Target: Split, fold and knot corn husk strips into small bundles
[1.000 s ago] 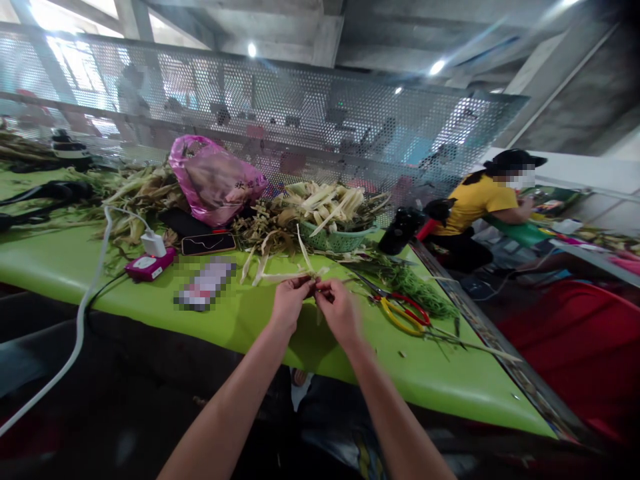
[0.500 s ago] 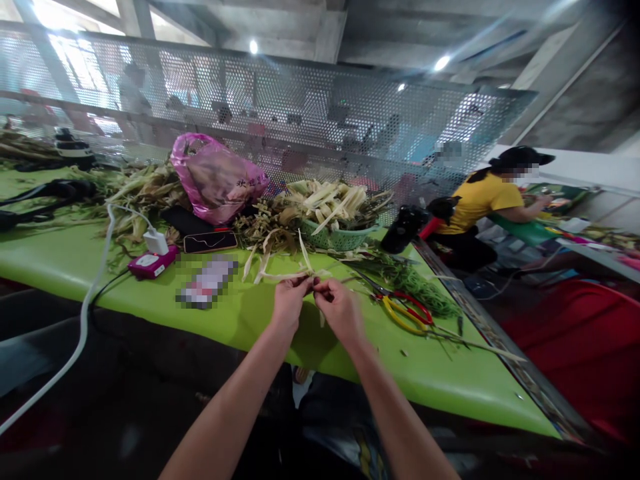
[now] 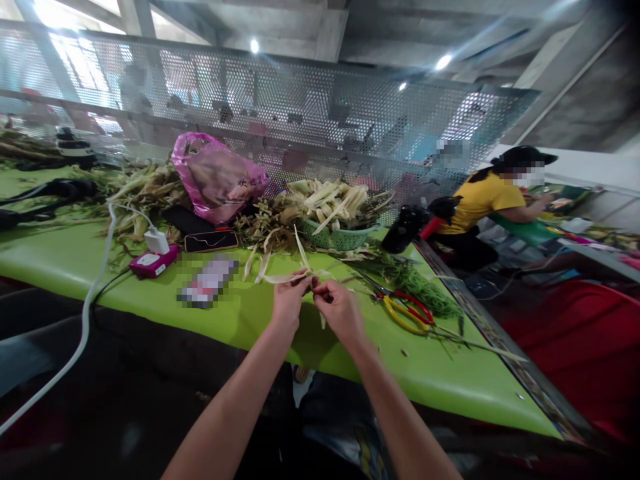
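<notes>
My left hand and my right hand meet over the lime-green table, both pinched on pale dried husk strips that fan out upward and to the left from my fingers. A short strip end hangs below my right hand. Red and yellow scissors lie on the table just right of my right hand. A green basket heaped with husk strips stands behind my hands.
A pink plastic bag, a dark phone, a pink device with a white charger and cable, and husk piles line the back. Green string lies right. A person in yellow sits beyond the table's right end.
My hands stay together at the same spot, fingers shifting slightly on the husk strips. The view has drifted a little.
</notes>
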A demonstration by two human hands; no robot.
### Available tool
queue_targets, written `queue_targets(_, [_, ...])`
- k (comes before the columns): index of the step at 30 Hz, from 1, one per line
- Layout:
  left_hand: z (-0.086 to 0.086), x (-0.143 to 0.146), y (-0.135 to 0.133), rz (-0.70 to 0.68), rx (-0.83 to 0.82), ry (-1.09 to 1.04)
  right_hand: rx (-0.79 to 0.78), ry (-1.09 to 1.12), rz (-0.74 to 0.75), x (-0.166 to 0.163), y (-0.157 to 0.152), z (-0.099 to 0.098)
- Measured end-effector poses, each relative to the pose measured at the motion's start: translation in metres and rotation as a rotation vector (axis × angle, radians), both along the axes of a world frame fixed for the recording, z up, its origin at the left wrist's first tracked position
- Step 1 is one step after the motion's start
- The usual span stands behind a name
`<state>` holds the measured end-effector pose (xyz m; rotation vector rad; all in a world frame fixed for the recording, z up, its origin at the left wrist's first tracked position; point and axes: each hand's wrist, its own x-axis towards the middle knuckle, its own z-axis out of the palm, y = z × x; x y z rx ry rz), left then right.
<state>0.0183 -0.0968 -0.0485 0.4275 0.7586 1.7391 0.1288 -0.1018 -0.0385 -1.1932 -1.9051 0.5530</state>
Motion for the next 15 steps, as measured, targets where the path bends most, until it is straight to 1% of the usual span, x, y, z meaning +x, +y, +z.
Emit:
queue_targets(6, [0.0013,-0.0007,0.0,0.005,-0.011,0.017,0.011,0.003,0.038,0.0011,0.0001,-0.0036])
queue_targets(15, [0.0041,-0.0006,-0.0029,0.002,-0.008,0.035,0.022,-0.015,0.057,0.0045,-0.0006,-0.0048])
